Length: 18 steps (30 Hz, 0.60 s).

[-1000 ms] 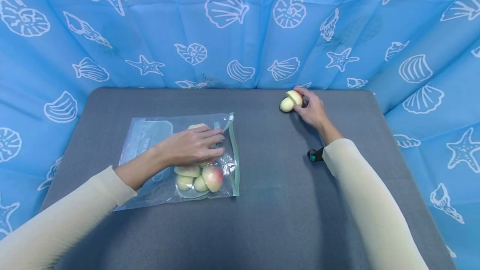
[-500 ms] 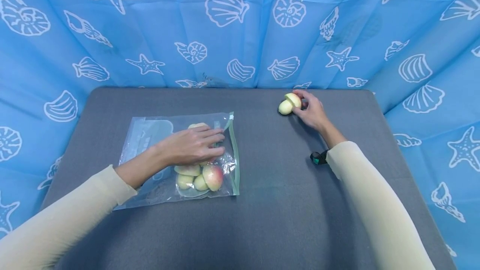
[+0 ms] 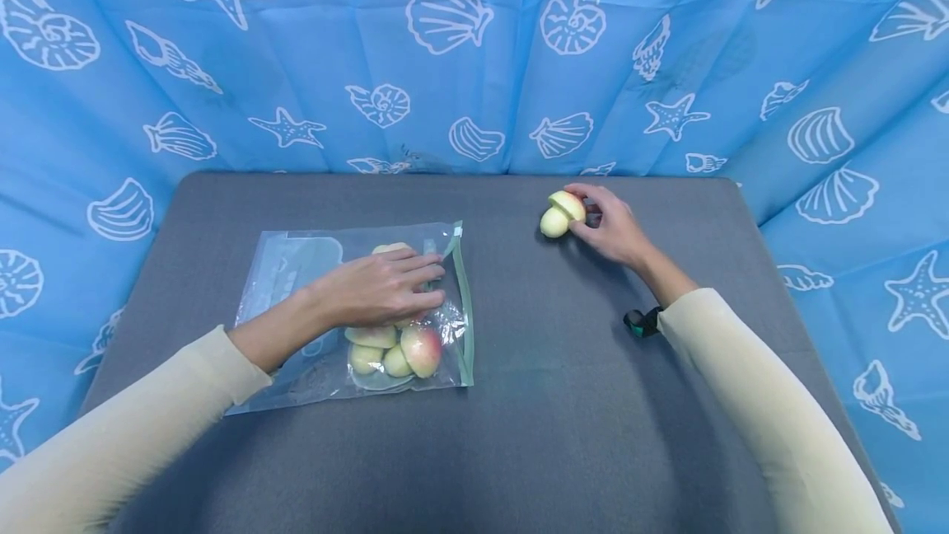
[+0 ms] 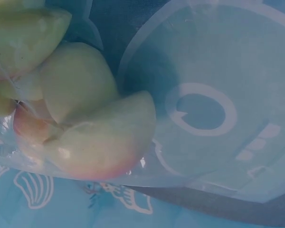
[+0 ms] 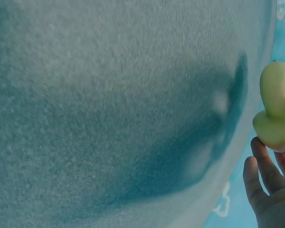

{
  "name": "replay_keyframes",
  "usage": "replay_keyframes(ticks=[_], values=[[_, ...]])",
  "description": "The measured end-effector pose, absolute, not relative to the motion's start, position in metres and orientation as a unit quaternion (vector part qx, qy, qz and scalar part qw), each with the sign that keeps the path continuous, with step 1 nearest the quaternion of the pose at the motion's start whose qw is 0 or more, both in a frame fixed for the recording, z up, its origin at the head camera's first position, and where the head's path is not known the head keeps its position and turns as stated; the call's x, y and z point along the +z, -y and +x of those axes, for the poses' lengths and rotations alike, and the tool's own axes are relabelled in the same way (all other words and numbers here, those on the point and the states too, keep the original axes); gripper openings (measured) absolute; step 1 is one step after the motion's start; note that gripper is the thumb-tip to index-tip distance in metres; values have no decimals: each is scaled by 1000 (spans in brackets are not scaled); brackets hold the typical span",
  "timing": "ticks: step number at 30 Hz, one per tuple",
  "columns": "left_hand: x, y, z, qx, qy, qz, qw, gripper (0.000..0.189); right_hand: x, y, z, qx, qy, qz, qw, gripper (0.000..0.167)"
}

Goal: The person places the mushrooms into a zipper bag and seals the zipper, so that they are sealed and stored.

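Observation:
My right hand (image 3: 610,225) pinches a mushroom-shaped piece (image 3: 562,213) by its cap, between thumb and fingers. It has a pale yellow-green stem and a cap flushed pink, and the right wrist view shows the same mushroom-shaped piece (image 5: 277,92) above the fingers (image 5: 266,166). Across the middle of a clear zip bag (image 3: 311,386) lies my left hand (image 3: 381,291), palm down with fingers extended toward the bag's green-edged mouth. Several similar mushroom-shaped pieces (image 3: 420,351) are inside the bag, partly hidden under that hand. In the left wrist view, mushroom-shaped pieces (image 4: 104,137) show through the plastic.
The grey cloth-covered table (image 3: 519,435) reaches back to a blue curtain (image 3: 504,64) with white shell prints. A black strap (image 3: 641,322) with a green spot sits at my right wrist. The bag's zip edge (image 3: 463,311) faces right.
My right hand has moved slightly left and toward me with the mushroom-shaped piece held. The left hand and the bag have stayed in place.

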State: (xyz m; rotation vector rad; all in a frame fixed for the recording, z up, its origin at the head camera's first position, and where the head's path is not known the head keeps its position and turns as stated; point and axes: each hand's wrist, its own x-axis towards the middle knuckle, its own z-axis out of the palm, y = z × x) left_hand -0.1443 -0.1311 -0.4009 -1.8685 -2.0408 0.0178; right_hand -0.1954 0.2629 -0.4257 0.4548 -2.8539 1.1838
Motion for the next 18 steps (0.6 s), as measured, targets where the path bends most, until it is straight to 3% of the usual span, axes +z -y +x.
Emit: replay_keyframes(ticks=[18], values=[[-401,131,-144,2,723,-663,194,23,-412,-243,-173,381,899,216,15,55]])
